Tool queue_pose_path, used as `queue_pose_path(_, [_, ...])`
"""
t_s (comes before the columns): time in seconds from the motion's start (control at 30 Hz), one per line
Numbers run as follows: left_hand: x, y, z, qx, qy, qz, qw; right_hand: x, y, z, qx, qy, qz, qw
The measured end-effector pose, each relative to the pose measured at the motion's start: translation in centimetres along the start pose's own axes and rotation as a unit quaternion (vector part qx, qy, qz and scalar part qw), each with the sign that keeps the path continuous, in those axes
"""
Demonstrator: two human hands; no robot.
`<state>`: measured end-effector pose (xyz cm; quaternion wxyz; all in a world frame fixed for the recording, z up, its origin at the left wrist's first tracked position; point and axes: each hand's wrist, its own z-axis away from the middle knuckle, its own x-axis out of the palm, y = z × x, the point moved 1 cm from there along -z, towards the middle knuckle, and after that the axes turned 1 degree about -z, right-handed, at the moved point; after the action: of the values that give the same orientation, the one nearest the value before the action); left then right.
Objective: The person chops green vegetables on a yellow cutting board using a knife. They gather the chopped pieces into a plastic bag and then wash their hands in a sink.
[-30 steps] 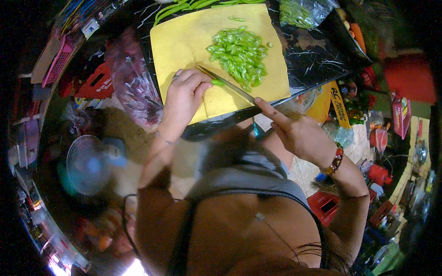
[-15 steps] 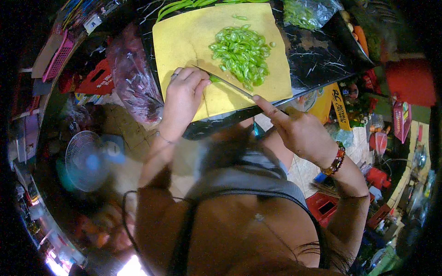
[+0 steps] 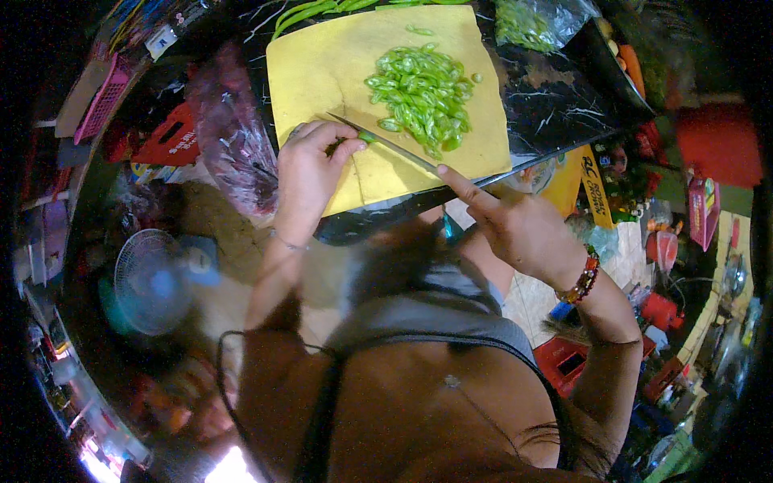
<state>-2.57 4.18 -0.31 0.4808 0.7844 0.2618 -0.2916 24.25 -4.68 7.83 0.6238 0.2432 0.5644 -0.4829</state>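
My left hand [image 3: 309, 171] rests at the near-left part of a yellow cutting board [image 3: 318, 68]. Its thumb and fingers pinch a green bean [image 3: 367, 138], of which only a short end shows. In my right hand [image 3: 527, 233] is a knife [image 3: 396, 149], its handle hidden in the grip and the index finger stretched along the top of the blade. The blade slants across the board, its tip pointing far left, just beyond my left fingers and the bean. A heap of slanted green bean slices [image 3: 423, 92] lies right of centre, beyond the blade.
Whole long green pods [image 3: 322, 10] lie past the board's far edge on the black marbled tabletop [image 3: 539, 97]. A clear plastic bag of greens [image 3: 535, 24] sits far right, near a carrot [image 3: 632, 68]. A reddish plastic bag [image 3: 233, 137] hangs left; a fan [image 3: 151, 282] stands below.
My left hand has shifted slightly left, its thumb and fingers now in a looser pinch. The knife has moved a little left and far, and one more slice lies at the heap's left edge.
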Motion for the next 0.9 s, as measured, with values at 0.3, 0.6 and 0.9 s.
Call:
queue_pose_path(0.3, [0.1,0.2,-0.2,0.003,-0.007,-0.006,1.000,1.0,0.0,-2.8,0.006,0.024,-0.140,0.990])
queue_pose_path(0.6, [0.0,0.0,0.1,-0.027,-0.014,0.015,0.999,1.1,-0.6,-1.2,-0.009,0.063,-0.034,0.997])
queue_pose_path(0.9, [-0.7,0.6,0.3,0.007,-0.030,-0.016,0.999,0.9,0.5,-3.0,0.027,0.034,-0.180,0.983])
